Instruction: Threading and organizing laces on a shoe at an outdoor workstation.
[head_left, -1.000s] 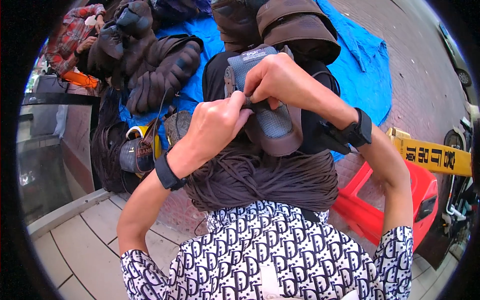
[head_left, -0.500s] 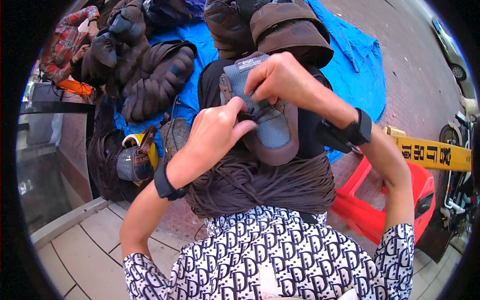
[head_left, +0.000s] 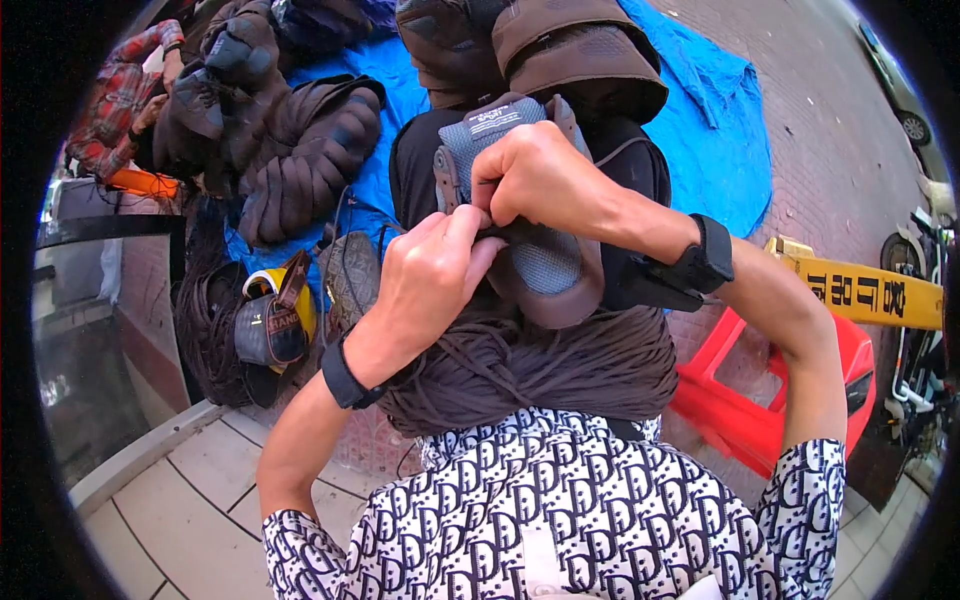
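Observation:
A brown shoe upper (head_left: 549, 304) with grey-blue mesh panels lies over my lap, its toe toward me and its tongue (head_left: 490, 125) pointing away. My left hand (head_left: 425, 275) pinches the eyelet edge on the upper's left side, thumb and forefinger together. Right against it, the fingers of my right hand (head_left: 545, 180) are closed in a pinch at the throat of the upper. A dark shoelace appears to be between them, though the fingertips hide most of it. Below the toe, a thick bundle of brown shoelaces (head_left: 530, 370) rests across my lap.
Stacked brown shoe uppers (head_left: 580, 55) sit beyond my knees on a blue tarp (head_left: 715, 130). More uppers (head_left: 310, 160) are heaped at left, near a person in a checked shirt (head_left: 110, 120). A red plastic stool (head_left: 720, 400) stands at right beside a yellow sign (head_left: 870, 290).
My right hand has come down and left, meeting my left fingertips at the upper's throat. A thin lace strand now shows right of the upper. The view has shifted slightly.

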